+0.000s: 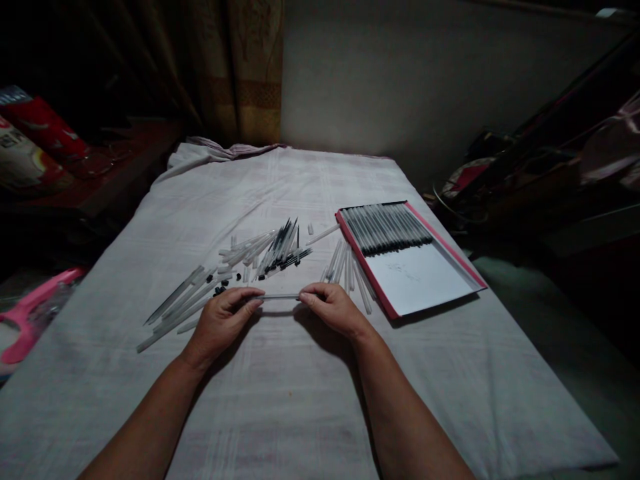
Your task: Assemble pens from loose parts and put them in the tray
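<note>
My left hand and my right hand hold one clear pen barrel between them, each pinching an end just above the cloth. Behind the hands lie loose clear barrels, a heap of black-tipped refills and a few more clear tubes. To the right, a shallow red-edged box lid holds a tidy row of assembled pens at its far end.
A pale checked cloth covers the table. A pink plastic object sits off the left edge. Red packaging is at far left, dark clutter at right, a curtain behind.
</note>
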`<state>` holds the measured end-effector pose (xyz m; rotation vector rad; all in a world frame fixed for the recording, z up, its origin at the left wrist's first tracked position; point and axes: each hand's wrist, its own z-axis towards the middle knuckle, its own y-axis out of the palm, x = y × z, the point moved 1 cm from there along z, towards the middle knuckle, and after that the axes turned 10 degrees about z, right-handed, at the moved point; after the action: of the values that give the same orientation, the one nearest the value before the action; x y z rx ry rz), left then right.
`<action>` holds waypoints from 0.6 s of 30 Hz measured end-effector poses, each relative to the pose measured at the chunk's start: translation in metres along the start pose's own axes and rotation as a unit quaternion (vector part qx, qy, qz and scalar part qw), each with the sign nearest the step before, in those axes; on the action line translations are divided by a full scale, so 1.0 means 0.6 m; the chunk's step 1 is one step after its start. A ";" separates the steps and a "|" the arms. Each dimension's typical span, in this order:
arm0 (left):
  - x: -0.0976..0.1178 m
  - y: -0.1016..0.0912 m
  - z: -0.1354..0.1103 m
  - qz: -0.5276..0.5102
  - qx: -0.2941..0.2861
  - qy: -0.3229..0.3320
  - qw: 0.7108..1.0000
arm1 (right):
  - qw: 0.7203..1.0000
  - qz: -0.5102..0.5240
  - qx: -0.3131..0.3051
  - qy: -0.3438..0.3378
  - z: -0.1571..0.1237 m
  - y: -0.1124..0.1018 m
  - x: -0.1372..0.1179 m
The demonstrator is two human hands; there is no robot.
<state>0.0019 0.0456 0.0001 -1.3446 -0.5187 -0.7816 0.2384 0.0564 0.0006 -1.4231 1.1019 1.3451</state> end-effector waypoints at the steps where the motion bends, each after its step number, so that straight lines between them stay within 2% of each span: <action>1: -0.001 0.000 0.000 0.003 -0.003 0.005 1.000 | 1.000 -0.002 -0.004 0.001 0.000 0.000 -0.001; 6: -0.002 -0.002 0.002 0.015 -0.005 0.021 1.000 | 1.000 -0.021 -0.010 -0.003 0.000 0.005 -0.006; 11: -0.011 -0.001 0.007 0.024 -0.004 0.026 0.999 | 0.998 -0.064 0.016 -0.015 -0.006 0.014 -0.015; 13: -0.017 0.001 0.009 0.025 0.005 0.019 1.000 | 0.995 -0.076 0.042 -0.040 -0.007 0.002 -0.026; 15: -0.022 0.003 0.010 0.036 0.027 0.020 0.999 | 0.987 -0.076 0.116 -0.077 -0.001 -0.035 -0.039; 16: -0.023 0.003 0.011 0.050 0.042 0.026 0.998 | 0.977 -0.075 0.179 -0.091 0.004 -0.064 -0.045; 18: -0.023 0.004 0.013 0.088 0.069 0.051 0.992 | 0.934 -0.095 0.319 -0.128 0.021 -0.140 -0.056</action>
<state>-0.0046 0.0559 -0.0102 -1.1972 -0.3622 -0.6543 0.3163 0.0897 0.0351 -0.8226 1.0626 0.8814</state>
